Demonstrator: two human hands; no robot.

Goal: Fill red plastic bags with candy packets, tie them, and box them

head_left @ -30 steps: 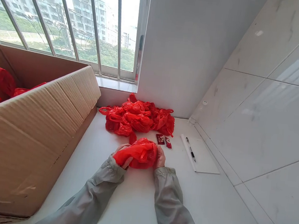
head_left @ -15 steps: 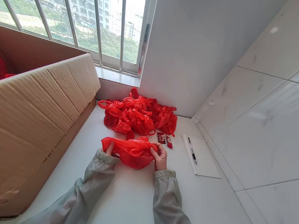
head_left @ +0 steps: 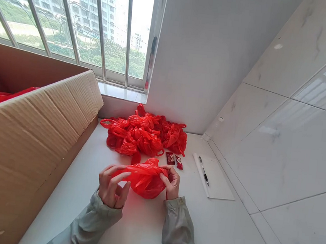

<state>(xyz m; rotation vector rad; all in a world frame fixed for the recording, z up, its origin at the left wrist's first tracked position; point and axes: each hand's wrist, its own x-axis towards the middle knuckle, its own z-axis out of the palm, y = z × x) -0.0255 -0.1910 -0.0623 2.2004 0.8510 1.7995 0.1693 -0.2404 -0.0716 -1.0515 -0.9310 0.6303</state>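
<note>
A red plastic bag [head_left: 147, 184] is above the white tabletop in front of me. My right hand [head_left: 172, 182] pinches its right end between thumb and fingers. At the bag's left end is my left hand [head_left: 114, 186], fingers curved and spread apart, with the thumb away from them. The bag's left tip passes behind those fingers; whether they touch it I cannot tell. Just beyond lies a heap of knotted red plastic bags [head_left: 147, 134]. Two small dark red packets [head_left: 170, 158] lie to the right of the heap's front.
A large cardboard box [head_left: 33, 131] stands on the left with red bags [head_left: 11, 94] inside. On the right a black pen [head_left: 204, 172] rests on a white notepad [head_left: 217, 184]. A barred window [head_left: 110, 35] and tiled wall [head_left: 294, 151] border the table [head_left: 139, 236].
My left hand has come out from inside the bag's left end, and its fingers have spread. The right hand keeps its pinch. The whole view has shifted slightly.
</note>
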